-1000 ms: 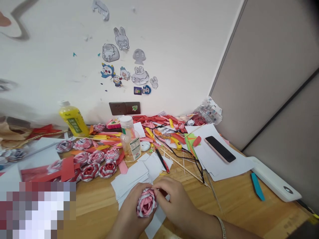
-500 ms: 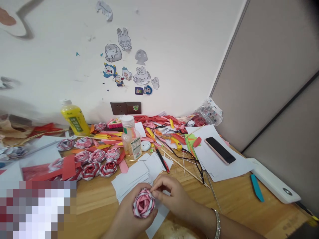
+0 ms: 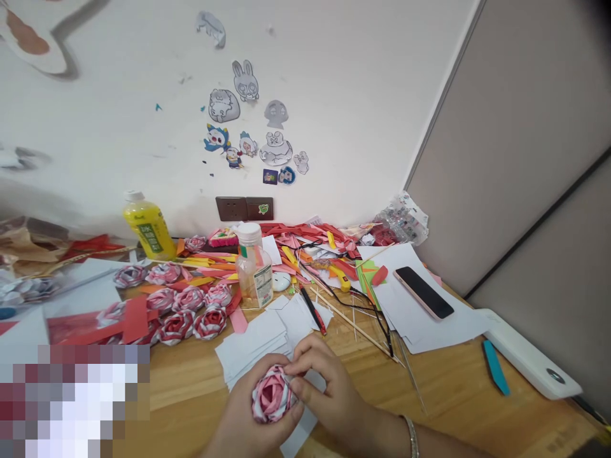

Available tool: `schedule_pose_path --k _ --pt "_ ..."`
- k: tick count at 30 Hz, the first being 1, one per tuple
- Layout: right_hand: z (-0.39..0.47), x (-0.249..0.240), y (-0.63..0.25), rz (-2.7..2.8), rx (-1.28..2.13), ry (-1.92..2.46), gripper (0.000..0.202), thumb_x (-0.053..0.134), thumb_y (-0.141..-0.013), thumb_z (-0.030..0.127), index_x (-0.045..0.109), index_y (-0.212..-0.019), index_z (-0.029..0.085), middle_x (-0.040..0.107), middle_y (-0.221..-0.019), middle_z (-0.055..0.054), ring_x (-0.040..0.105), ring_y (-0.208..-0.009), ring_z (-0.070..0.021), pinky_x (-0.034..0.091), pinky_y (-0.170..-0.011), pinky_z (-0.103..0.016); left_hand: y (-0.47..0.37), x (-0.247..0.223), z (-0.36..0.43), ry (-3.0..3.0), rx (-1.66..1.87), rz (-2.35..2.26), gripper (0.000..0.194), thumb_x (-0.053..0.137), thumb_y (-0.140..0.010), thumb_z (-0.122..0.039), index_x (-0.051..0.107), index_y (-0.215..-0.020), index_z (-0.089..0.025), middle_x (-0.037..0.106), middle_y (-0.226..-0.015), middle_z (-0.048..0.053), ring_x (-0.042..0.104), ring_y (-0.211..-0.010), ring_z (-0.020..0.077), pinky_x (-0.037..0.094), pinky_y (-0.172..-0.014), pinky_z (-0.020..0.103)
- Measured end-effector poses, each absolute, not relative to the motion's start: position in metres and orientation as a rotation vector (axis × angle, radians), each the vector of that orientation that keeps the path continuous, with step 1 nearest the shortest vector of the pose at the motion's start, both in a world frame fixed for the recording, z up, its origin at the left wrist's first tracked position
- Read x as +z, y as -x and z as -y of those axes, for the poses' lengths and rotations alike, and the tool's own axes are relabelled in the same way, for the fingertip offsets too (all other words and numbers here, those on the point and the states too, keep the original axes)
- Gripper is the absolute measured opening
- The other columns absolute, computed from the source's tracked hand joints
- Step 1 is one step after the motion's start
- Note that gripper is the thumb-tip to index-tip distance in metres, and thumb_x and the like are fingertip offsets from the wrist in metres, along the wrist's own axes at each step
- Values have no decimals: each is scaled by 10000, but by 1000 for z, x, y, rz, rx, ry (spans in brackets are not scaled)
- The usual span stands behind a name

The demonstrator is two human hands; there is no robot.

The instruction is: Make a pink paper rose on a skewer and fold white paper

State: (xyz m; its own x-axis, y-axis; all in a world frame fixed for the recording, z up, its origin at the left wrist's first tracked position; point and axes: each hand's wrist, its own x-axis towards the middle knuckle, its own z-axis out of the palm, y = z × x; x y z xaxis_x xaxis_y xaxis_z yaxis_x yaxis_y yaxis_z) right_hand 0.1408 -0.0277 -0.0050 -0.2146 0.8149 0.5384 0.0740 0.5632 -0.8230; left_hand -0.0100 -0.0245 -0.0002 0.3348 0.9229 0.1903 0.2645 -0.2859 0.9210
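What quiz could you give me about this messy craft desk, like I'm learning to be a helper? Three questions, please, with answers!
1. Pick one. The left grip holds:
A) a spoon
B) a pink-and-white flower
C) a cup

2. True or false: the phone lies on white paper.

3. Short answer: is the bracelet worn on the person's own left or right side?

Key: 1) B; 2) true; 3) right.

Left hand (image 3: pixel 245 410) holds pink-white paper flower (image 3: pixel 273 394); right hand (image 3: pixel 329 388) fingers (image 3: pixel 310 362) at its edge. Phone (image 3: pixel 424 292) on white sheets (image 3: pixel 422 336); more flowers (image 3: pixel 210 322) left of clear bottle (image 3: pixel 247 286).
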Motion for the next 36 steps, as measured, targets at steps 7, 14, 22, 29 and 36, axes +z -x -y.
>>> schedule_pose_path --k 7,14,22,29,36 --pt "32 -6 -140 1729 736 714 246 430 -878 345 606 -1003 228 478 -895 -47 503 -863 -168 436 -772 -321 9 3 25 -1668 1055 -1058 242 596 -620 -226 559 -856 -190 624 -713 -13 590 -636 156 485 -581 223" --pt "31 -2 -143 1848 649 727 323 384 -894 391 535 -1164 297 479 -1074 -60 453 -993 -193 382 -867 -370 13 6 23 -1688 1077 -1011 186 601 -642 -242 559 -814 -184 619 -695 2 583 -639 169 489 -585 242" --pt "35 2 -143 2060 526 703 446 276 -915 425 301 -1340 293 390 -1275 -67 380 -1112 -213 298 -944 -416 14 10 26 -1700 1160 -1100 239 595 -632 -214 572 -867 -177 668 -780 22 633 -704 186 514 -638 252" --pt "9 10 -168 1919 343 1091 287 364 -888 232 555 -1099 199 606 -938 -68 525 -888 -188 409 -800 -341 8 10 30 -1745 1189 -1232 149 597 -587 -205 588 -736 -207 639 -642 -29 600 -565 152 496 -548 222" --pt "-28 9 -215 1946 -12 1900 98 553 -732 143 623 -788 182 609 -789 -98 563 -751 -241 423 -615 -323 5 10 27 -1659 1260 -1279 158 610 -583 -229 607 -741 -216 648 -655 -25 598 -567 154 494 -555 221"
